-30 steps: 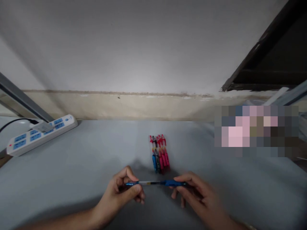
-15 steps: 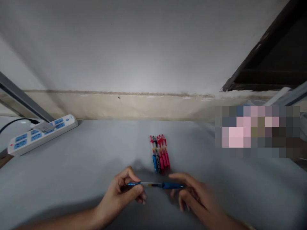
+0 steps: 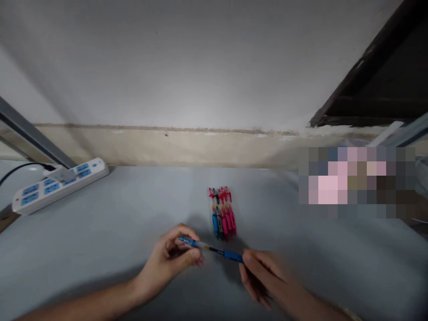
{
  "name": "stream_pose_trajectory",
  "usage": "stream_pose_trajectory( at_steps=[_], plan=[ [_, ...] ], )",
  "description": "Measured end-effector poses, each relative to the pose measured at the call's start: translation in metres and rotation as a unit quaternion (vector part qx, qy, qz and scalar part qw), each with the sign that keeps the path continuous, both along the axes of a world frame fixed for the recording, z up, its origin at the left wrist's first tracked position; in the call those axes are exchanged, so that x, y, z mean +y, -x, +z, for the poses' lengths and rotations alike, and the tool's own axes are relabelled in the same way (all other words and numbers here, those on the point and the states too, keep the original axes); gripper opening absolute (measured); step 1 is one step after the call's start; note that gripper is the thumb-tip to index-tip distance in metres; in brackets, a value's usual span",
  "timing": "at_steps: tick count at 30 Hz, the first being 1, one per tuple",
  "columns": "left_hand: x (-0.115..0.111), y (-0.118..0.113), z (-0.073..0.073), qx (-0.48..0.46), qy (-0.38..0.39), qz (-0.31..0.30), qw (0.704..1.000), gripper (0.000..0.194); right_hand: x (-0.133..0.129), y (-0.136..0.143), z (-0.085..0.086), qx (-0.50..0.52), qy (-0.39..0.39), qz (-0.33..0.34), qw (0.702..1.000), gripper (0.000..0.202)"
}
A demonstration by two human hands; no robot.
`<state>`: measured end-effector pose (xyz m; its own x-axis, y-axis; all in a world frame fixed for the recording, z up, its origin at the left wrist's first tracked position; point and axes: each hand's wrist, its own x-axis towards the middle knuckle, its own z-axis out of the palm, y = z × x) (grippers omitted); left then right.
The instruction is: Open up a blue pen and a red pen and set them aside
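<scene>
A blue retractable pen with a clear barrel and a blue rubber grip is held between my two hands, slanting down to the right. My left hand is loosely curled around the clicker end, with the index finger behind it and the thumb just below. My right hand pinches the grip end between thumb and index finger, hiding the tip. Just beyond the hands, a row of pens lies side by side on the table: a blue pen, a black-and-grey pen and several pink-red pens.
A white power strip with blue sockets and a plugged-in adapter lies at the left of the grey table. Behind is a pale wall. A pixelated patch covers things at the right.
My right hand has closed on the grip end of the blue pen. The pen has tilted, its clicker end higher, and my left hand's hold has loosened a little.
</scene>
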<state>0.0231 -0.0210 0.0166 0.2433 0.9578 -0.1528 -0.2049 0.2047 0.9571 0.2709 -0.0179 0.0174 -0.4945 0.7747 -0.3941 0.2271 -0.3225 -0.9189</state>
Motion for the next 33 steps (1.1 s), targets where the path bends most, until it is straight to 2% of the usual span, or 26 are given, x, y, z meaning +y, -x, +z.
stream_pose_trajectory(
  at_steps=[3,5,8,11,15,21,26,30,33],
  plan=[
    [0.006,-0.001,-0.002,-0.008,0.013,0.034,0.999,0.018,-0.001,-0.001,-0.004,0.014,-0.065,0.038,0.997,0.052],
    [0.011,-0.001,-0.004,-0.055,0.02,0.059,0.997,0.018,-0.001,-0.002,-0.006,0.019,-0.08,0.06,0.995,0.052],
    [0.019,0.002,-0.007,-0.126,0.033,0.066,0.989,0.018,0.001,-0.002,-0.009,0.023,-0.084,0.041,0.995,0.055],
    [0.025,0.004,-0.008,-0.108,0.026,0.069,0.991,0.023,0.004,-0.001,-0.011,0.033,-0.047,0.007,0.998,0.058],
    [0.027,0.004,-0.007,-0.072,-0.002,0.071,0.995,0.042,0.005,0.0,-0.013,0.042,-0.027,0.005,0.999,0.055],
    [0.025,0.003,-0.01,-0.073,-0.011,0.053,0.996,0.026,0.006,0.001,-0.015,0.035,-0.032,0.013,0.999,0.051],
    [0.026,0.002,-0.01,-0.077,0.003,0.073,0.994,0.033,0.007,0.001,-0.014,0.034,-0.042,0.018,0.998,0.05],
    [0.026,0.001,-0.009,-0.08,0.006,0.082,0.993,0.029,0.006,-0.001,-0.016,0.032,-0.052,0.019,0.998,0.048],
    [0.027,0.001,-0.009,-0.087,0.011,0.084,0.993,0.033,0.006,-0.002,-0.018,0.035,-0.052,0.018,0.998,0.047]
  ],
)
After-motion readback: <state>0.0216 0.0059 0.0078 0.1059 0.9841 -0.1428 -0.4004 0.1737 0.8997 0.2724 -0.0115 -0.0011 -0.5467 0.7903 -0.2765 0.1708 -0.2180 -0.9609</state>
